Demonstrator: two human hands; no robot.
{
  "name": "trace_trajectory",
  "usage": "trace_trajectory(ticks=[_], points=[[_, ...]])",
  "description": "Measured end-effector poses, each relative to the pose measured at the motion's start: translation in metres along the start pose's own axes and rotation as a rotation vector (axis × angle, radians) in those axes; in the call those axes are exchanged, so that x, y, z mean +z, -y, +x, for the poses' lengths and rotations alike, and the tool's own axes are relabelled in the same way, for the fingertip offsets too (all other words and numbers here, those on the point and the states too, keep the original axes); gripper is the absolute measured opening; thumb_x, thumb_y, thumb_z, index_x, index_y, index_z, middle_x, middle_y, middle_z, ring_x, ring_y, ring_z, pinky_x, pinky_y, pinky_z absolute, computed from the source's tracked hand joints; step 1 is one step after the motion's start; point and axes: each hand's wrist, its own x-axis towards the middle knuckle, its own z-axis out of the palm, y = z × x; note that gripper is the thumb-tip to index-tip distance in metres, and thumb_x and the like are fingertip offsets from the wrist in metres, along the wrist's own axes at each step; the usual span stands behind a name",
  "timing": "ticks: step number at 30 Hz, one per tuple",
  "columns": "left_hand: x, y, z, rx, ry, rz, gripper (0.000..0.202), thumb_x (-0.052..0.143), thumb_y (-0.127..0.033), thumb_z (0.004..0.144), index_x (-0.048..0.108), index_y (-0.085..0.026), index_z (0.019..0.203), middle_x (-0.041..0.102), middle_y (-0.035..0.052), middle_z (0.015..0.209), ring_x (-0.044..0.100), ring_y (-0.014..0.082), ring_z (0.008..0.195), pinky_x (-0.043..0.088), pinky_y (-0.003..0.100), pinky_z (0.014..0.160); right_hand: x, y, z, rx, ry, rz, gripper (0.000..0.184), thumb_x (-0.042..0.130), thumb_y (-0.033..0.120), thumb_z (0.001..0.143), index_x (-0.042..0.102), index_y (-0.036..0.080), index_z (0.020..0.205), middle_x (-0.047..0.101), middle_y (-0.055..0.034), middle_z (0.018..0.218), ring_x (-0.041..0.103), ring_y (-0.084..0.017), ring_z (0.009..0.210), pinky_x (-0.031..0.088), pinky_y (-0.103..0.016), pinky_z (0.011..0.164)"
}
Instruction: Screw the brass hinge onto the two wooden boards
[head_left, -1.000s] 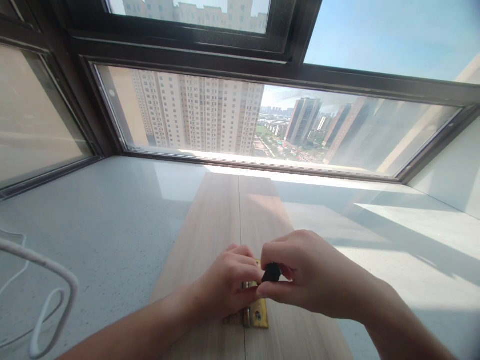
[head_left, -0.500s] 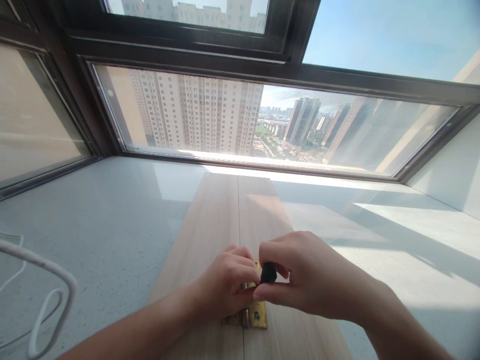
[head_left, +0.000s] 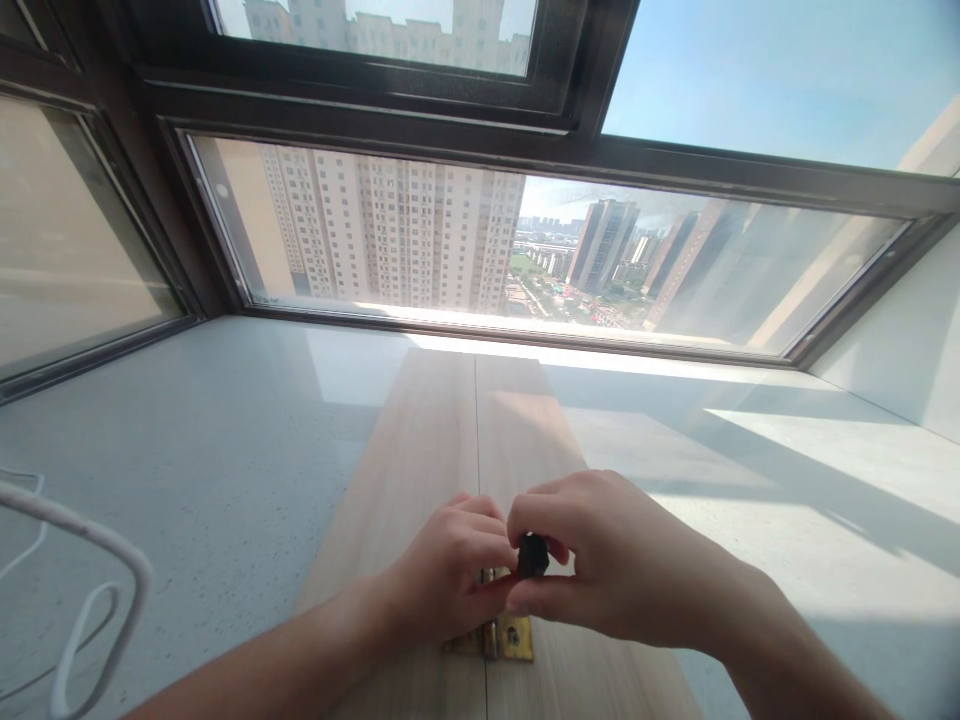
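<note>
A brass hinge (head_left: 516, 638) lies across the seam between two pale wooden boards (head_left: 431, 420), partly covered by my hands. My right hand (head_left: 607, 560) pinches the black handle of a screwdriver (head_left: 533, 556) between thumb and fingers. The handle is seen almost end-on, above the hinge's right leaf; its shaft and tip are hidden. My left hand (head_left: 457, 560) is closed, its fingertips pinched together over the hinge, right beside the screwdriver. What sits between those fingertips is hidden. A screw hole shows in the near part of the right leaf.
The boards lie on a pale speckled sill (head_left: 247, 450). A thick white cable (head_left: 112, 545) loops at the left edge. Behind the sill stands a dark window frame (head_left: 360, 120), with tall buildings outside. A white wall (head_left: 907, 320) rises at the right.
My right hand and the screwdriver handle have shifted very slightly left and down, with the handle turned a little. My left hand stays at the hinge.
</note>
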Motion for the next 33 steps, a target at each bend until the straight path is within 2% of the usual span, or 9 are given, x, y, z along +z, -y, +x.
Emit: trace_trajectory(ticks=[2,5,9,14,19,23,27,31,33], points=[[-0.0007,-0.0027,0.0007,-0.001,-0.033,-0.016,0.022,0.055,-0.035,0.088,0.068,-0.019,0.083,0.070,0.0057,0.082,0.062,0.0190,0.082,0.045,0.034,0.084,-0.0004,-0.0001,-0.0004,-0.015,0.019,-0.010,0.011,0.070,0.024,0.075,0.061,0.022,0.080,0.061,0.0056,0.068,0.048,-0.009,0.060,0.029,-0.021,0.055],[-0.0021,-0.0058,0.0011,-0.007,0.013,0.027,0.024,0.052,-0.036,0.089,0.068,-0.019,0.084,0.070,0.0057,0.082,0.062,0.0184,0.082,0.045,0.034,0.085,-0.0006,-0.0007,-0.0016,-0.042,0.033,-0.002,0.007,0.066,0.018,0.074,0.061,0.020,0.078,0.058,0.0055,0.066,0.047,-0.008,0.060,0.030,-0.021,0.056],[-0.0006,-0.0037,0.0001,-0.010,0.019,0.047,0.033,0.052,-0.043,0.090,0.065,-0.018,0.074,0.068,0.0057,0.071,0.061,0.0176,0.079,0.045,0.032,0.084,0.0002,-0.0016,-0.0005,-0.029,0.013,0.008,0.015,0.072,0.025,0.075,0.059,0.019,0.071,0.055,0.0062,0.062,0.044,-0.007,0.055,0.028,-0.021,0.054],[0.0011,-0.0033,0.0005,0.001,-0.025,-0.001,0.026,0.057,-0.036,0.086,0.061,-0.018,0.068,0.069,0.0038,0.073,0.062,0.0173,0.079,0.043,0.030,0.080,-0.0010,-0.0021,-0.0008,0.011,0.015,-0.043,0.025,0.075,0.037,0.073,0.059,0.018,0.069,0.057,0.0046,0.062,0.044,-0.009,0.056,0.025,-0.023,0.052],[-0.0025,-0.0071,0.0023,0.012,0.002,0.023,0.025,0.052,-0.037,0.088,0.065,-0.019,0.076,0.070,0.0051,0.078,0.062,0.0174,0.079,0.044,0.032,0.084,-0.0015,-0.0017,-0.0031,-0.033,0.038,0.004,0.006,0.068,0.018,0.074,0.063,0.020,0.076,0.060,0.0042,0.069,0.049,-0.009,0.060,0.029,-0.022,0.055],[-0.0009,-0.0040,0.0010,-0.003,-0.010,0.027,0.033,0.053,-0.044,0.089,0.064,-0.018,0.071,0.066,0.0054,0.068,0.061,0.0179,0.077,0.046,0.032,0.083,0.0003,-0.0023,0.0009,-0.031,0.025,0.001,0.017,0.072,0.027,0.076,0.059,0.018,0.070,0.058,0.0054,0.063,0.046,-0.008,0.057,0.027,-0.022,0.053],[0.0017,-0.0022,-0.0001,0.009,-0.031,0.010,0.028,0.055,-0.039,0.088,0.063,-0.018,0.071,0.067,0.0052,0.071,0.061,0.0177,0.077,0.046,0.031,0.080,0.0002,-0.0038,0.0023,-0.023,0.010,-0.012,0.021,0.074,0.033,0.075,0.060,0.018,0.071,0.058,0.0045,0.063,0.046,-0.009,0.057,0.027,-0.023,0.053],[-0.0003,-0.0048,0.0010,0.004,-0.029,0.028,0.021,0.055,-0.035,0.086,0.065,-0.019,0.078,0.068,0.0052,0.078,0.061,0.0172,0.078,0.046,0.033,0.083,-0.0009,-0.0038,-0.0015,-0.044,0.030,0.009,0.009,0.068,0.018,0.074,0.066,0.020,0.082,0.061,0.0035,0.071,0.050,-0.009,0.062,0.030,-0.022,0.056],[-0.0016,-0.0054,0.0016,0.007,-0.018,0.035,0.024,0.055,-0.037,0.087,0.065,-0.018,0.076,0.067,0.0047,0.072,0.061,0.0171,0.077,0.047,0.033,0.084,-0.0004,-0.0038,-0.0020,-0.065,0.018,0.024,0.007,0.065,0.013,0.073,0.064,0.019,0.078,0.059,0.0044,0.067,0.048,-0.008,0.058,0.030,-0.021,0.055]])
